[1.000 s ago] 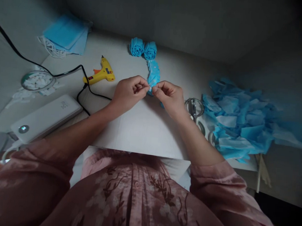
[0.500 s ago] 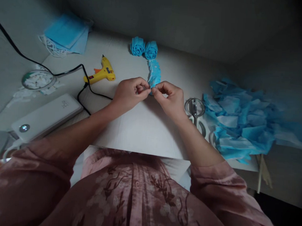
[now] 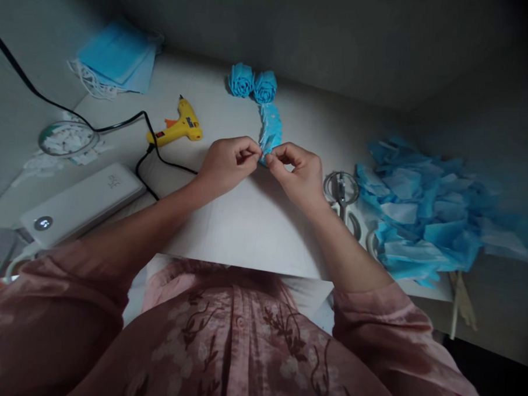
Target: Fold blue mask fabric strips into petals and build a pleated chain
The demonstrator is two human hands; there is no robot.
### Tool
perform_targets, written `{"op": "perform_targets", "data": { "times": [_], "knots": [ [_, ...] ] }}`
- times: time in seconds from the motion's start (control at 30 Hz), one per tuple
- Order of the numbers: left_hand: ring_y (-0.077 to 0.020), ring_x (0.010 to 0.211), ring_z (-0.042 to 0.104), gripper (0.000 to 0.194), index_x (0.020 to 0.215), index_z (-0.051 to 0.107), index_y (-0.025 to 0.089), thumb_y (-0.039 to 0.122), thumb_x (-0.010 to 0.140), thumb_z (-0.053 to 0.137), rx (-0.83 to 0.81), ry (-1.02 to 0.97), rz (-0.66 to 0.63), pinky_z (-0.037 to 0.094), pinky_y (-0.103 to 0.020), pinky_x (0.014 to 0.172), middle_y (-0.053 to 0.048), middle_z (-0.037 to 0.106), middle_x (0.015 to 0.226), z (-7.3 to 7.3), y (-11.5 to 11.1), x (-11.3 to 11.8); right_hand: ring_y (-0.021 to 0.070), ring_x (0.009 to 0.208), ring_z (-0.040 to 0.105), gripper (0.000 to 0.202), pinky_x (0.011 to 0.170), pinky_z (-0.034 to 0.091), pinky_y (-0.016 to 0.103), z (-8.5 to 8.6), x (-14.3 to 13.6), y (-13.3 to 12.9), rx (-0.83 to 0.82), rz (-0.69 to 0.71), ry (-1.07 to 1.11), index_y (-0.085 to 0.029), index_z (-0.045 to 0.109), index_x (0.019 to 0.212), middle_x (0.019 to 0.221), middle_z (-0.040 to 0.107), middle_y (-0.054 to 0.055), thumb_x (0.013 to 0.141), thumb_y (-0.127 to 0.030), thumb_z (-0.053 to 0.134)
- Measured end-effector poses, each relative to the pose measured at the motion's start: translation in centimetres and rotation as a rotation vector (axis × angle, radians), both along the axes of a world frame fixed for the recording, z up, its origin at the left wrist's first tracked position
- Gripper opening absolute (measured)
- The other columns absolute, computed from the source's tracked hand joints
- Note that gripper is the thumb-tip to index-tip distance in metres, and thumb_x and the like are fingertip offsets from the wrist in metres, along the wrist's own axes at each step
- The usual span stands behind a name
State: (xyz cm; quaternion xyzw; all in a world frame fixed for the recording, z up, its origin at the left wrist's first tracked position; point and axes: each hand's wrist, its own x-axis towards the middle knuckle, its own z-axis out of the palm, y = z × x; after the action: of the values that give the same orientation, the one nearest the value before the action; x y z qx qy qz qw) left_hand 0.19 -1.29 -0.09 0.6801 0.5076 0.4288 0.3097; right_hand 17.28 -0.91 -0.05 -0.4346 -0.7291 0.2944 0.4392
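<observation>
A curved strip of light blue ruffled material (image 3: 271,123) lies on the white table (image 3: 245,226). At its near end, my left hand (image 3: 234,160) has thumb and forefinger pinched together, and my right hand (image 3: 297,169) pinches the blue material from the other side. The fingertips are close together, and the small piece between them is partly hidden. Just beyond the strip sit two blue rosettes, one on the left (image 3: 241,80) and one on the right (image 3: 265,87), side by side.
Left are a yellow glue gun (image 3: 179,124) with a black cable, blue masks (image 3: 117,54), a round dish of white scraps (image 3: 67,140) and a white power bank (image 3: 84,205). Right are scissors (image 3: 341,195), a roll of tape or ring and a heap of blue pieces (image 3: 421,205).
The left thumb has drawn back slightly from the right fingertips, showing a little more of the strip's near end. Both hands otherwise stay in nearly the same place.
</observation>
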Motion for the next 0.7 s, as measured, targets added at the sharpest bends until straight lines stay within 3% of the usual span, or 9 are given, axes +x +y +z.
{"op": "perform_targets", "data": {
  "times": [0.17,0.47,0.7],
  "knots": [
    [-0.011,0.059,0.048,0.005,0.072,0.063,0.02,0.022,0.075,0.061,-0.017,-0.013,0.01,0.037,-0.023,0.056,0.003,0.055,0.059,0.0,-0.08,0.05,0.0141,0.068,0.053,0.018,0.073,0.046,0.029,0.03,-0.03,-0.09,-0.011,-0.001,-0.01,-0.02,0.061,0.072,0.07,0.061,0.0,0.084,-0.034,0.062],
    [-0.0104,0.06,0.048,0.009,0.071,0.063,0.019,0.016,0.074,0.056,-0.001,-0.001,0.001,0.037,-0.023,0.057,0.002,0.059,0.063,-0.08,-0.02,-0.08,0.0135,0.068,0.052,0.018,0.072,0.045,0.028,-0.06,-0.03,-0.08,-0.006,0.006,-0.003,-0.02,0.06,0.071,0.069,0.06,-0.001,0.084,-0.032,0.063],
    [-0.0103,0.057,0.046,0.007,0.068,0.061,0.019,0.016,0.075,0.06,-0.026,0.004,0.014,0.035,-0.024,0.056,0.004,0.053,0.057,0.39,-0.27,0.12,0.0139,0.069,0.052,0.017,0.073,0.045,0.029,-0.16,-0.03,-0.06,-0.011,0.01,-0.013,-0.02,0.061,0.073,0.07,0.06,-0.001,0.085,-0.033,0.063]
  ]
}}
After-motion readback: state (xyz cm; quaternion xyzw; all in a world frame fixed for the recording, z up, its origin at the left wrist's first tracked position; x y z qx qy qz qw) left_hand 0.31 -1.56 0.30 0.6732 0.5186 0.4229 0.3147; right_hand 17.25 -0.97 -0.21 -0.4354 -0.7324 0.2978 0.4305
